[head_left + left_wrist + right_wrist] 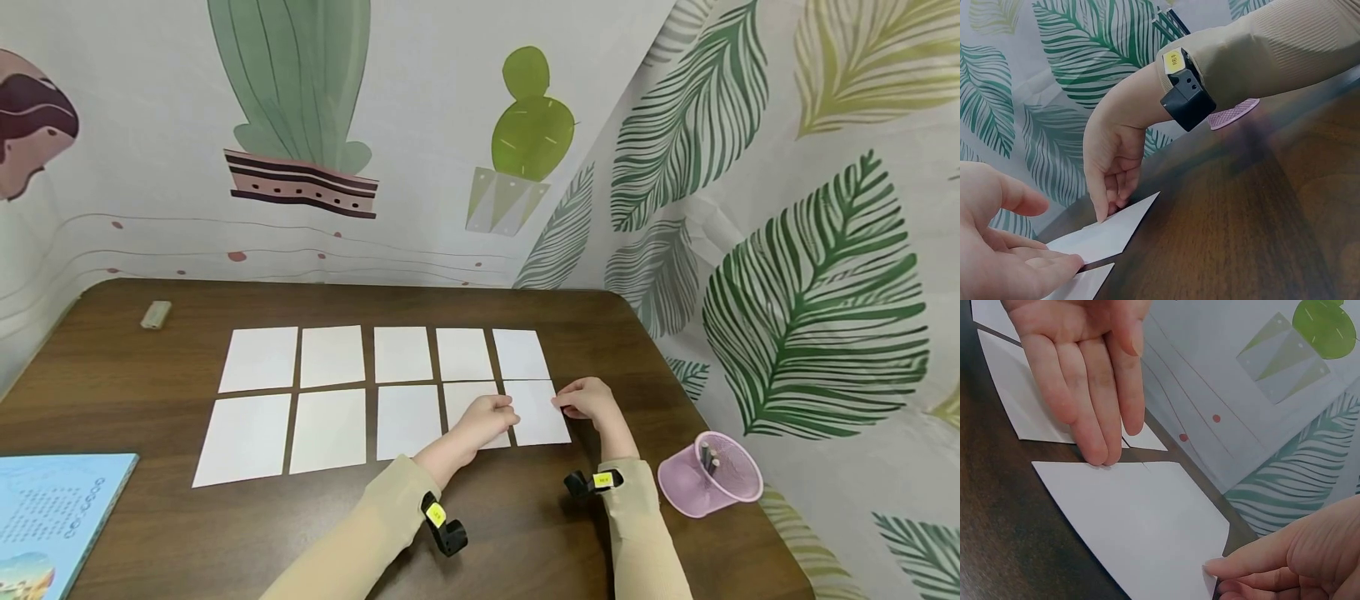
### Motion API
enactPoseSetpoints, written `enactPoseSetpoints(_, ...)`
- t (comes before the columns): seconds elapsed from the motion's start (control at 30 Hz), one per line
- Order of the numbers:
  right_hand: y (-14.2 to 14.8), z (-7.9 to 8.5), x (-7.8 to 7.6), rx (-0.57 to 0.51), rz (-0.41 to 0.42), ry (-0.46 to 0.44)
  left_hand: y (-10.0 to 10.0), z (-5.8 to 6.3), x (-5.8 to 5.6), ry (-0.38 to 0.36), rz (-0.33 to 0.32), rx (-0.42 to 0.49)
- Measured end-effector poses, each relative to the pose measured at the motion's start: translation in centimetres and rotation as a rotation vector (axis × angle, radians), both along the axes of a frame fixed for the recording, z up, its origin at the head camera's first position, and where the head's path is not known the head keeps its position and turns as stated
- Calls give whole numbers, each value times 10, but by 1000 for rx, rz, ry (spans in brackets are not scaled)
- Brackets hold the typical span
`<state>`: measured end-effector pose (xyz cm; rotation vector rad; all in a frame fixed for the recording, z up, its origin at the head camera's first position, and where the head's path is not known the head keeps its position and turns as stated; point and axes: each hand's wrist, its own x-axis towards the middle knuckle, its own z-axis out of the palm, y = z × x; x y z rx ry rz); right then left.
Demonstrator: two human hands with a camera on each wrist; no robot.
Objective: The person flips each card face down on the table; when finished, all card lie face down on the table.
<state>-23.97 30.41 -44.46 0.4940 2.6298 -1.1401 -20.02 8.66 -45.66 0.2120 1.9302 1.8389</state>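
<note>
A white card [538, 414] lies at the right end of the front row on the brown table, between both hands. My left hand [482, 422] has its fingers extended, palm turned toward the right, fingertips at this card's left edge; it partly covers the neighbouring card [459, 396]. At the right edge, my right hand [590, 400] pinches the card, with the thumb [1215, 569] over its surface and the other fingers curled beside it. In the left wrist view, the card [1124, 228] lies close to the table under the right hand.
Several more white cards [258, 360] form two rows across the table [300, 533]. A pink mesh pen cup [693, 483] with a few pencils stands near the right edge. A blue calendar-like book [60, 508] lies at left, and a small pale block [156, 315] at back left.
</note>
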Motion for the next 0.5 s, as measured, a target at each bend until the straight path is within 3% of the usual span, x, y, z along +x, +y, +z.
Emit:
enactPoseSetpoints(0.33,0,7,0,-34,25,5,-1,-4,-3,9,19,10)
enactPoseSetpoints(0.5,-9,18,-4,2,25,37,-8,-2,-8,14,50,96)
